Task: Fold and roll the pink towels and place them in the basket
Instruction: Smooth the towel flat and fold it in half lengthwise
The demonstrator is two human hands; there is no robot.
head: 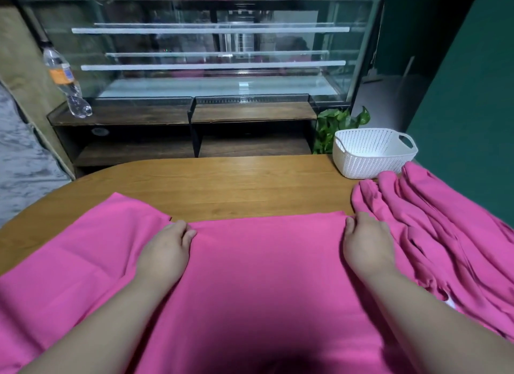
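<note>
A pink towel (pixel 267 262) lies spread flat on the wooden table (pixel 222 184) in front of me. My left hand (pixel 167 251) pinches its far edge at the left, fingers curled on the cloth. My right hand (pixel 367 243) grips the far right corner the same way. Another flat pink towel (pixel 83 248) lies to the left, partly under the middle one. A heap of crumpled pink towels (pixel 434 223) lies on the right. The white perforated basket (pixel 372 151) stands empty at the table's far right corner, just behind the heap.
Beyond the table stands a glass display case (pixel 211 53) over a dark wooden shelf (pixel 178 115), with a plastic water bottle (pixel 65 81) on its left end. A green plant (pixel 333 123) sits behind the basket. A green wall (pixel 467 95) rises at the right.
</note>
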